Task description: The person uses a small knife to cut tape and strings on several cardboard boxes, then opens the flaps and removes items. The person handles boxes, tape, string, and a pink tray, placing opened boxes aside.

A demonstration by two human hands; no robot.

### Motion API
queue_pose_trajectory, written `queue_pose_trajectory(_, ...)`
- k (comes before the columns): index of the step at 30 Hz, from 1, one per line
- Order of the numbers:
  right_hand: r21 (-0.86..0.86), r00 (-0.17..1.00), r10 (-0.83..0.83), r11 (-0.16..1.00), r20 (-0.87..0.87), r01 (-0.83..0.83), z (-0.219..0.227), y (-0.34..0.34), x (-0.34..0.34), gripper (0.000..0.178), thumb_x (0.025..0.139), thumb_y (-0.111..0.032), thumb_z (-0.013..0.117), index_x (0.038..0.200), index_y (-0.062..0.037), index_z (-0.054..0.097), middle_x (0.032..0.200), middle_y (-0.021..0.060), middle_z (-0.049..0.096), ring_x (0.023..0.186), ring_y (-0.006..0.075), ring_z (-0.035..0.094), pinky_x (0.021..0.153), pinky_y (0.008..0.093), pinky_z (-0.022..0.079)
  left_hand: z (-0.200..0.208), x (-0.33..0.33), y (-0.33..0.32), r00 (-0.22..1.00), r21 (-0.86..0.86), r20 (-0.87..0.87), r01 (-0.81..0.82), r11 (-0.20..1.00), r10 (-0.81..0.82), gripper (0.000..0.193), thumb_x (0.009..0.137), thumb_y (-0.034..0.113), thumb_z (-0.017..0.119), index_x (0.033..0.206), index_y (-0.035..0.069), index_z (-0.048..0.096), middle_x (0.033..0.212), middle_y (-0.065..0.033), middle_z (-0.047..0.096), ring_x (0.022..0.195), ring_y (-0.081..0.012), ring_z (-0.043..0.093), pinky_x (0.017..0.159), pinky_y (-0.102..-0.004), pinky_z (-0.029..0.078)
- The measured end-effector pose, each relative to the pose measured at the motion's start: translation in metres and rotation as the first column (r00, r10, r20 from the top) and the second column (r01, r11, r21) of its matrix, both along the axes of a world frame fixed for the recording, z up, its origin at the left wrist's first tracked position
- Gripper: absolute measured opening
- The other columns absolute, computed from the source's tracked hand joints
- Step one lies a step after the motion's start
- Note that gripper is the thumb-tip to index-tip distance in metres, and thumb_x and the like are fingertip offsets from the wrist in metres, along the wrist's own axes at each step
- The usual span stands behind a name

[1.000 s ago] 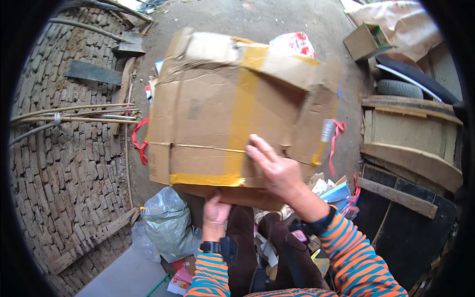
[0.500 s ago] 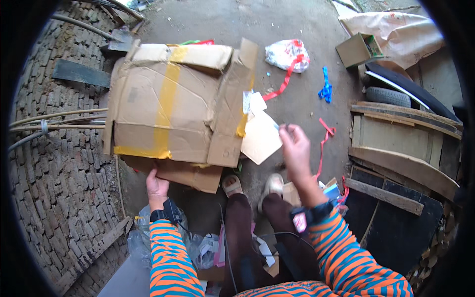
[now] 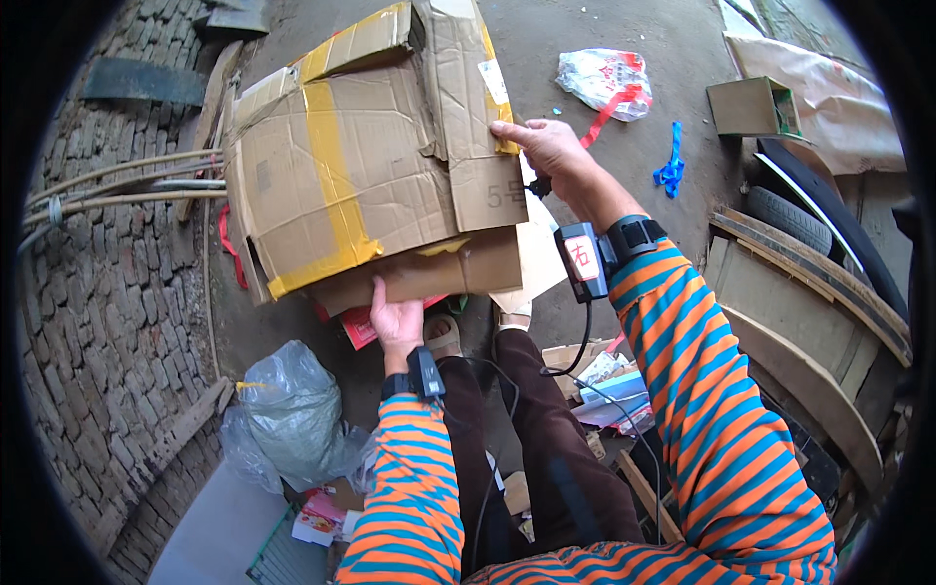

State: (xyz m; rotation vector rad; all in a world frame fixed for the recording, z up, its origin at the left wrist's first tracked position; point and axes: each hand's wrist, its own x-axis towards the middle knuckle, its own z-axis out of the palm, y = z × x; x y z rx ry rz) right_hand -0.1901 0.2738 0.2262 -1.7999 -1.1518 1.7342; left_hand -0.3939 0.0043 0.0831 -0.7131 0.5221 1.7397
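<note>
A large, creased cardboard box (image 3: 395,146) with yellow tape (image 3: 330,180) along it is tilted up in front of me. My left hand (image 3: 396,322) grips its near lower flap (image 3: 429,273), thumb on top and fingers hidden beneath. At the box's right edge is my right hand (image 3: 556,156), its index finger stretched onto the taped flap. The other fingers curl around a small black object (image 3: 538,185), too hidden to name. A pale cardboard piece (image 3: 538,255) lies below my right wrist.
A clear plastic bag (image 3: 603,83) with red ribbon and a blue strap (image 3: 671,168) lie on the ground ahead. At right are a small open box (image 3: 746,107), a tire (image 3: 788,216) and curved wooden boards (image 3: 809,361). A stuffed plastic sack (image 3: 292,409) sits lower left, beside a brick wall (image 3: 107,322).
My right hand has come up and left onto the box's right edge. The box has turned and tilted, and my left hand has moved right with its flap. The view has shifted.
</note>
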Motion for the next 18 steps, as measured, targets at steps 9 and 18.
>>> queue_pose_trajectory(9, 0.163, 0.979, 0.205, 0.966, -0.005, -0.202, 0.006, -0.025, -0.021, 0.024, 0.091, -0.014, 0.068, 0.105, 0.0054, 0.069, 0.085, 0.0042, 0.069, 0.074, 0.0093, 0.06, 0.068, 0.0275, 0.05, -0.002, -0.004, 0.017, 0.997, -0.31, -0.065, -0.064, 0.949, 0.046, 0.033, 0.099, 0.016, 0.05, 0.128, 0.002, 0.057, 0.135, -0.0112, 0.059, 0.13, -0.0291, 0.05, 0.116, -0.0462, 0.032)
queue_pose_trajectory(18, 0.083, 0.946, -0.098, 0.988, -0.309, 0.129, 0.123, -0.045, -0.011, 0.014, 0.095, -0.014, 0.065, 0.105, -0.0052, 0.063, 0.072, -0.0079, 0.054, 0.054, -0.0021, 0.038, 0.046, 0.0172, 0.03, 0.017, 0.014, 0.03, 0.987, -0.206, -0.099, -0.144, 0.968, 0.126, 0.046, 0.09, 0.021, 0.071, 0.132, 0.01, 0.057, 0.135, -0.0042, 0.059, 0.129, -0.0254, 0.049, 0.116, -0.0442, 0.031)
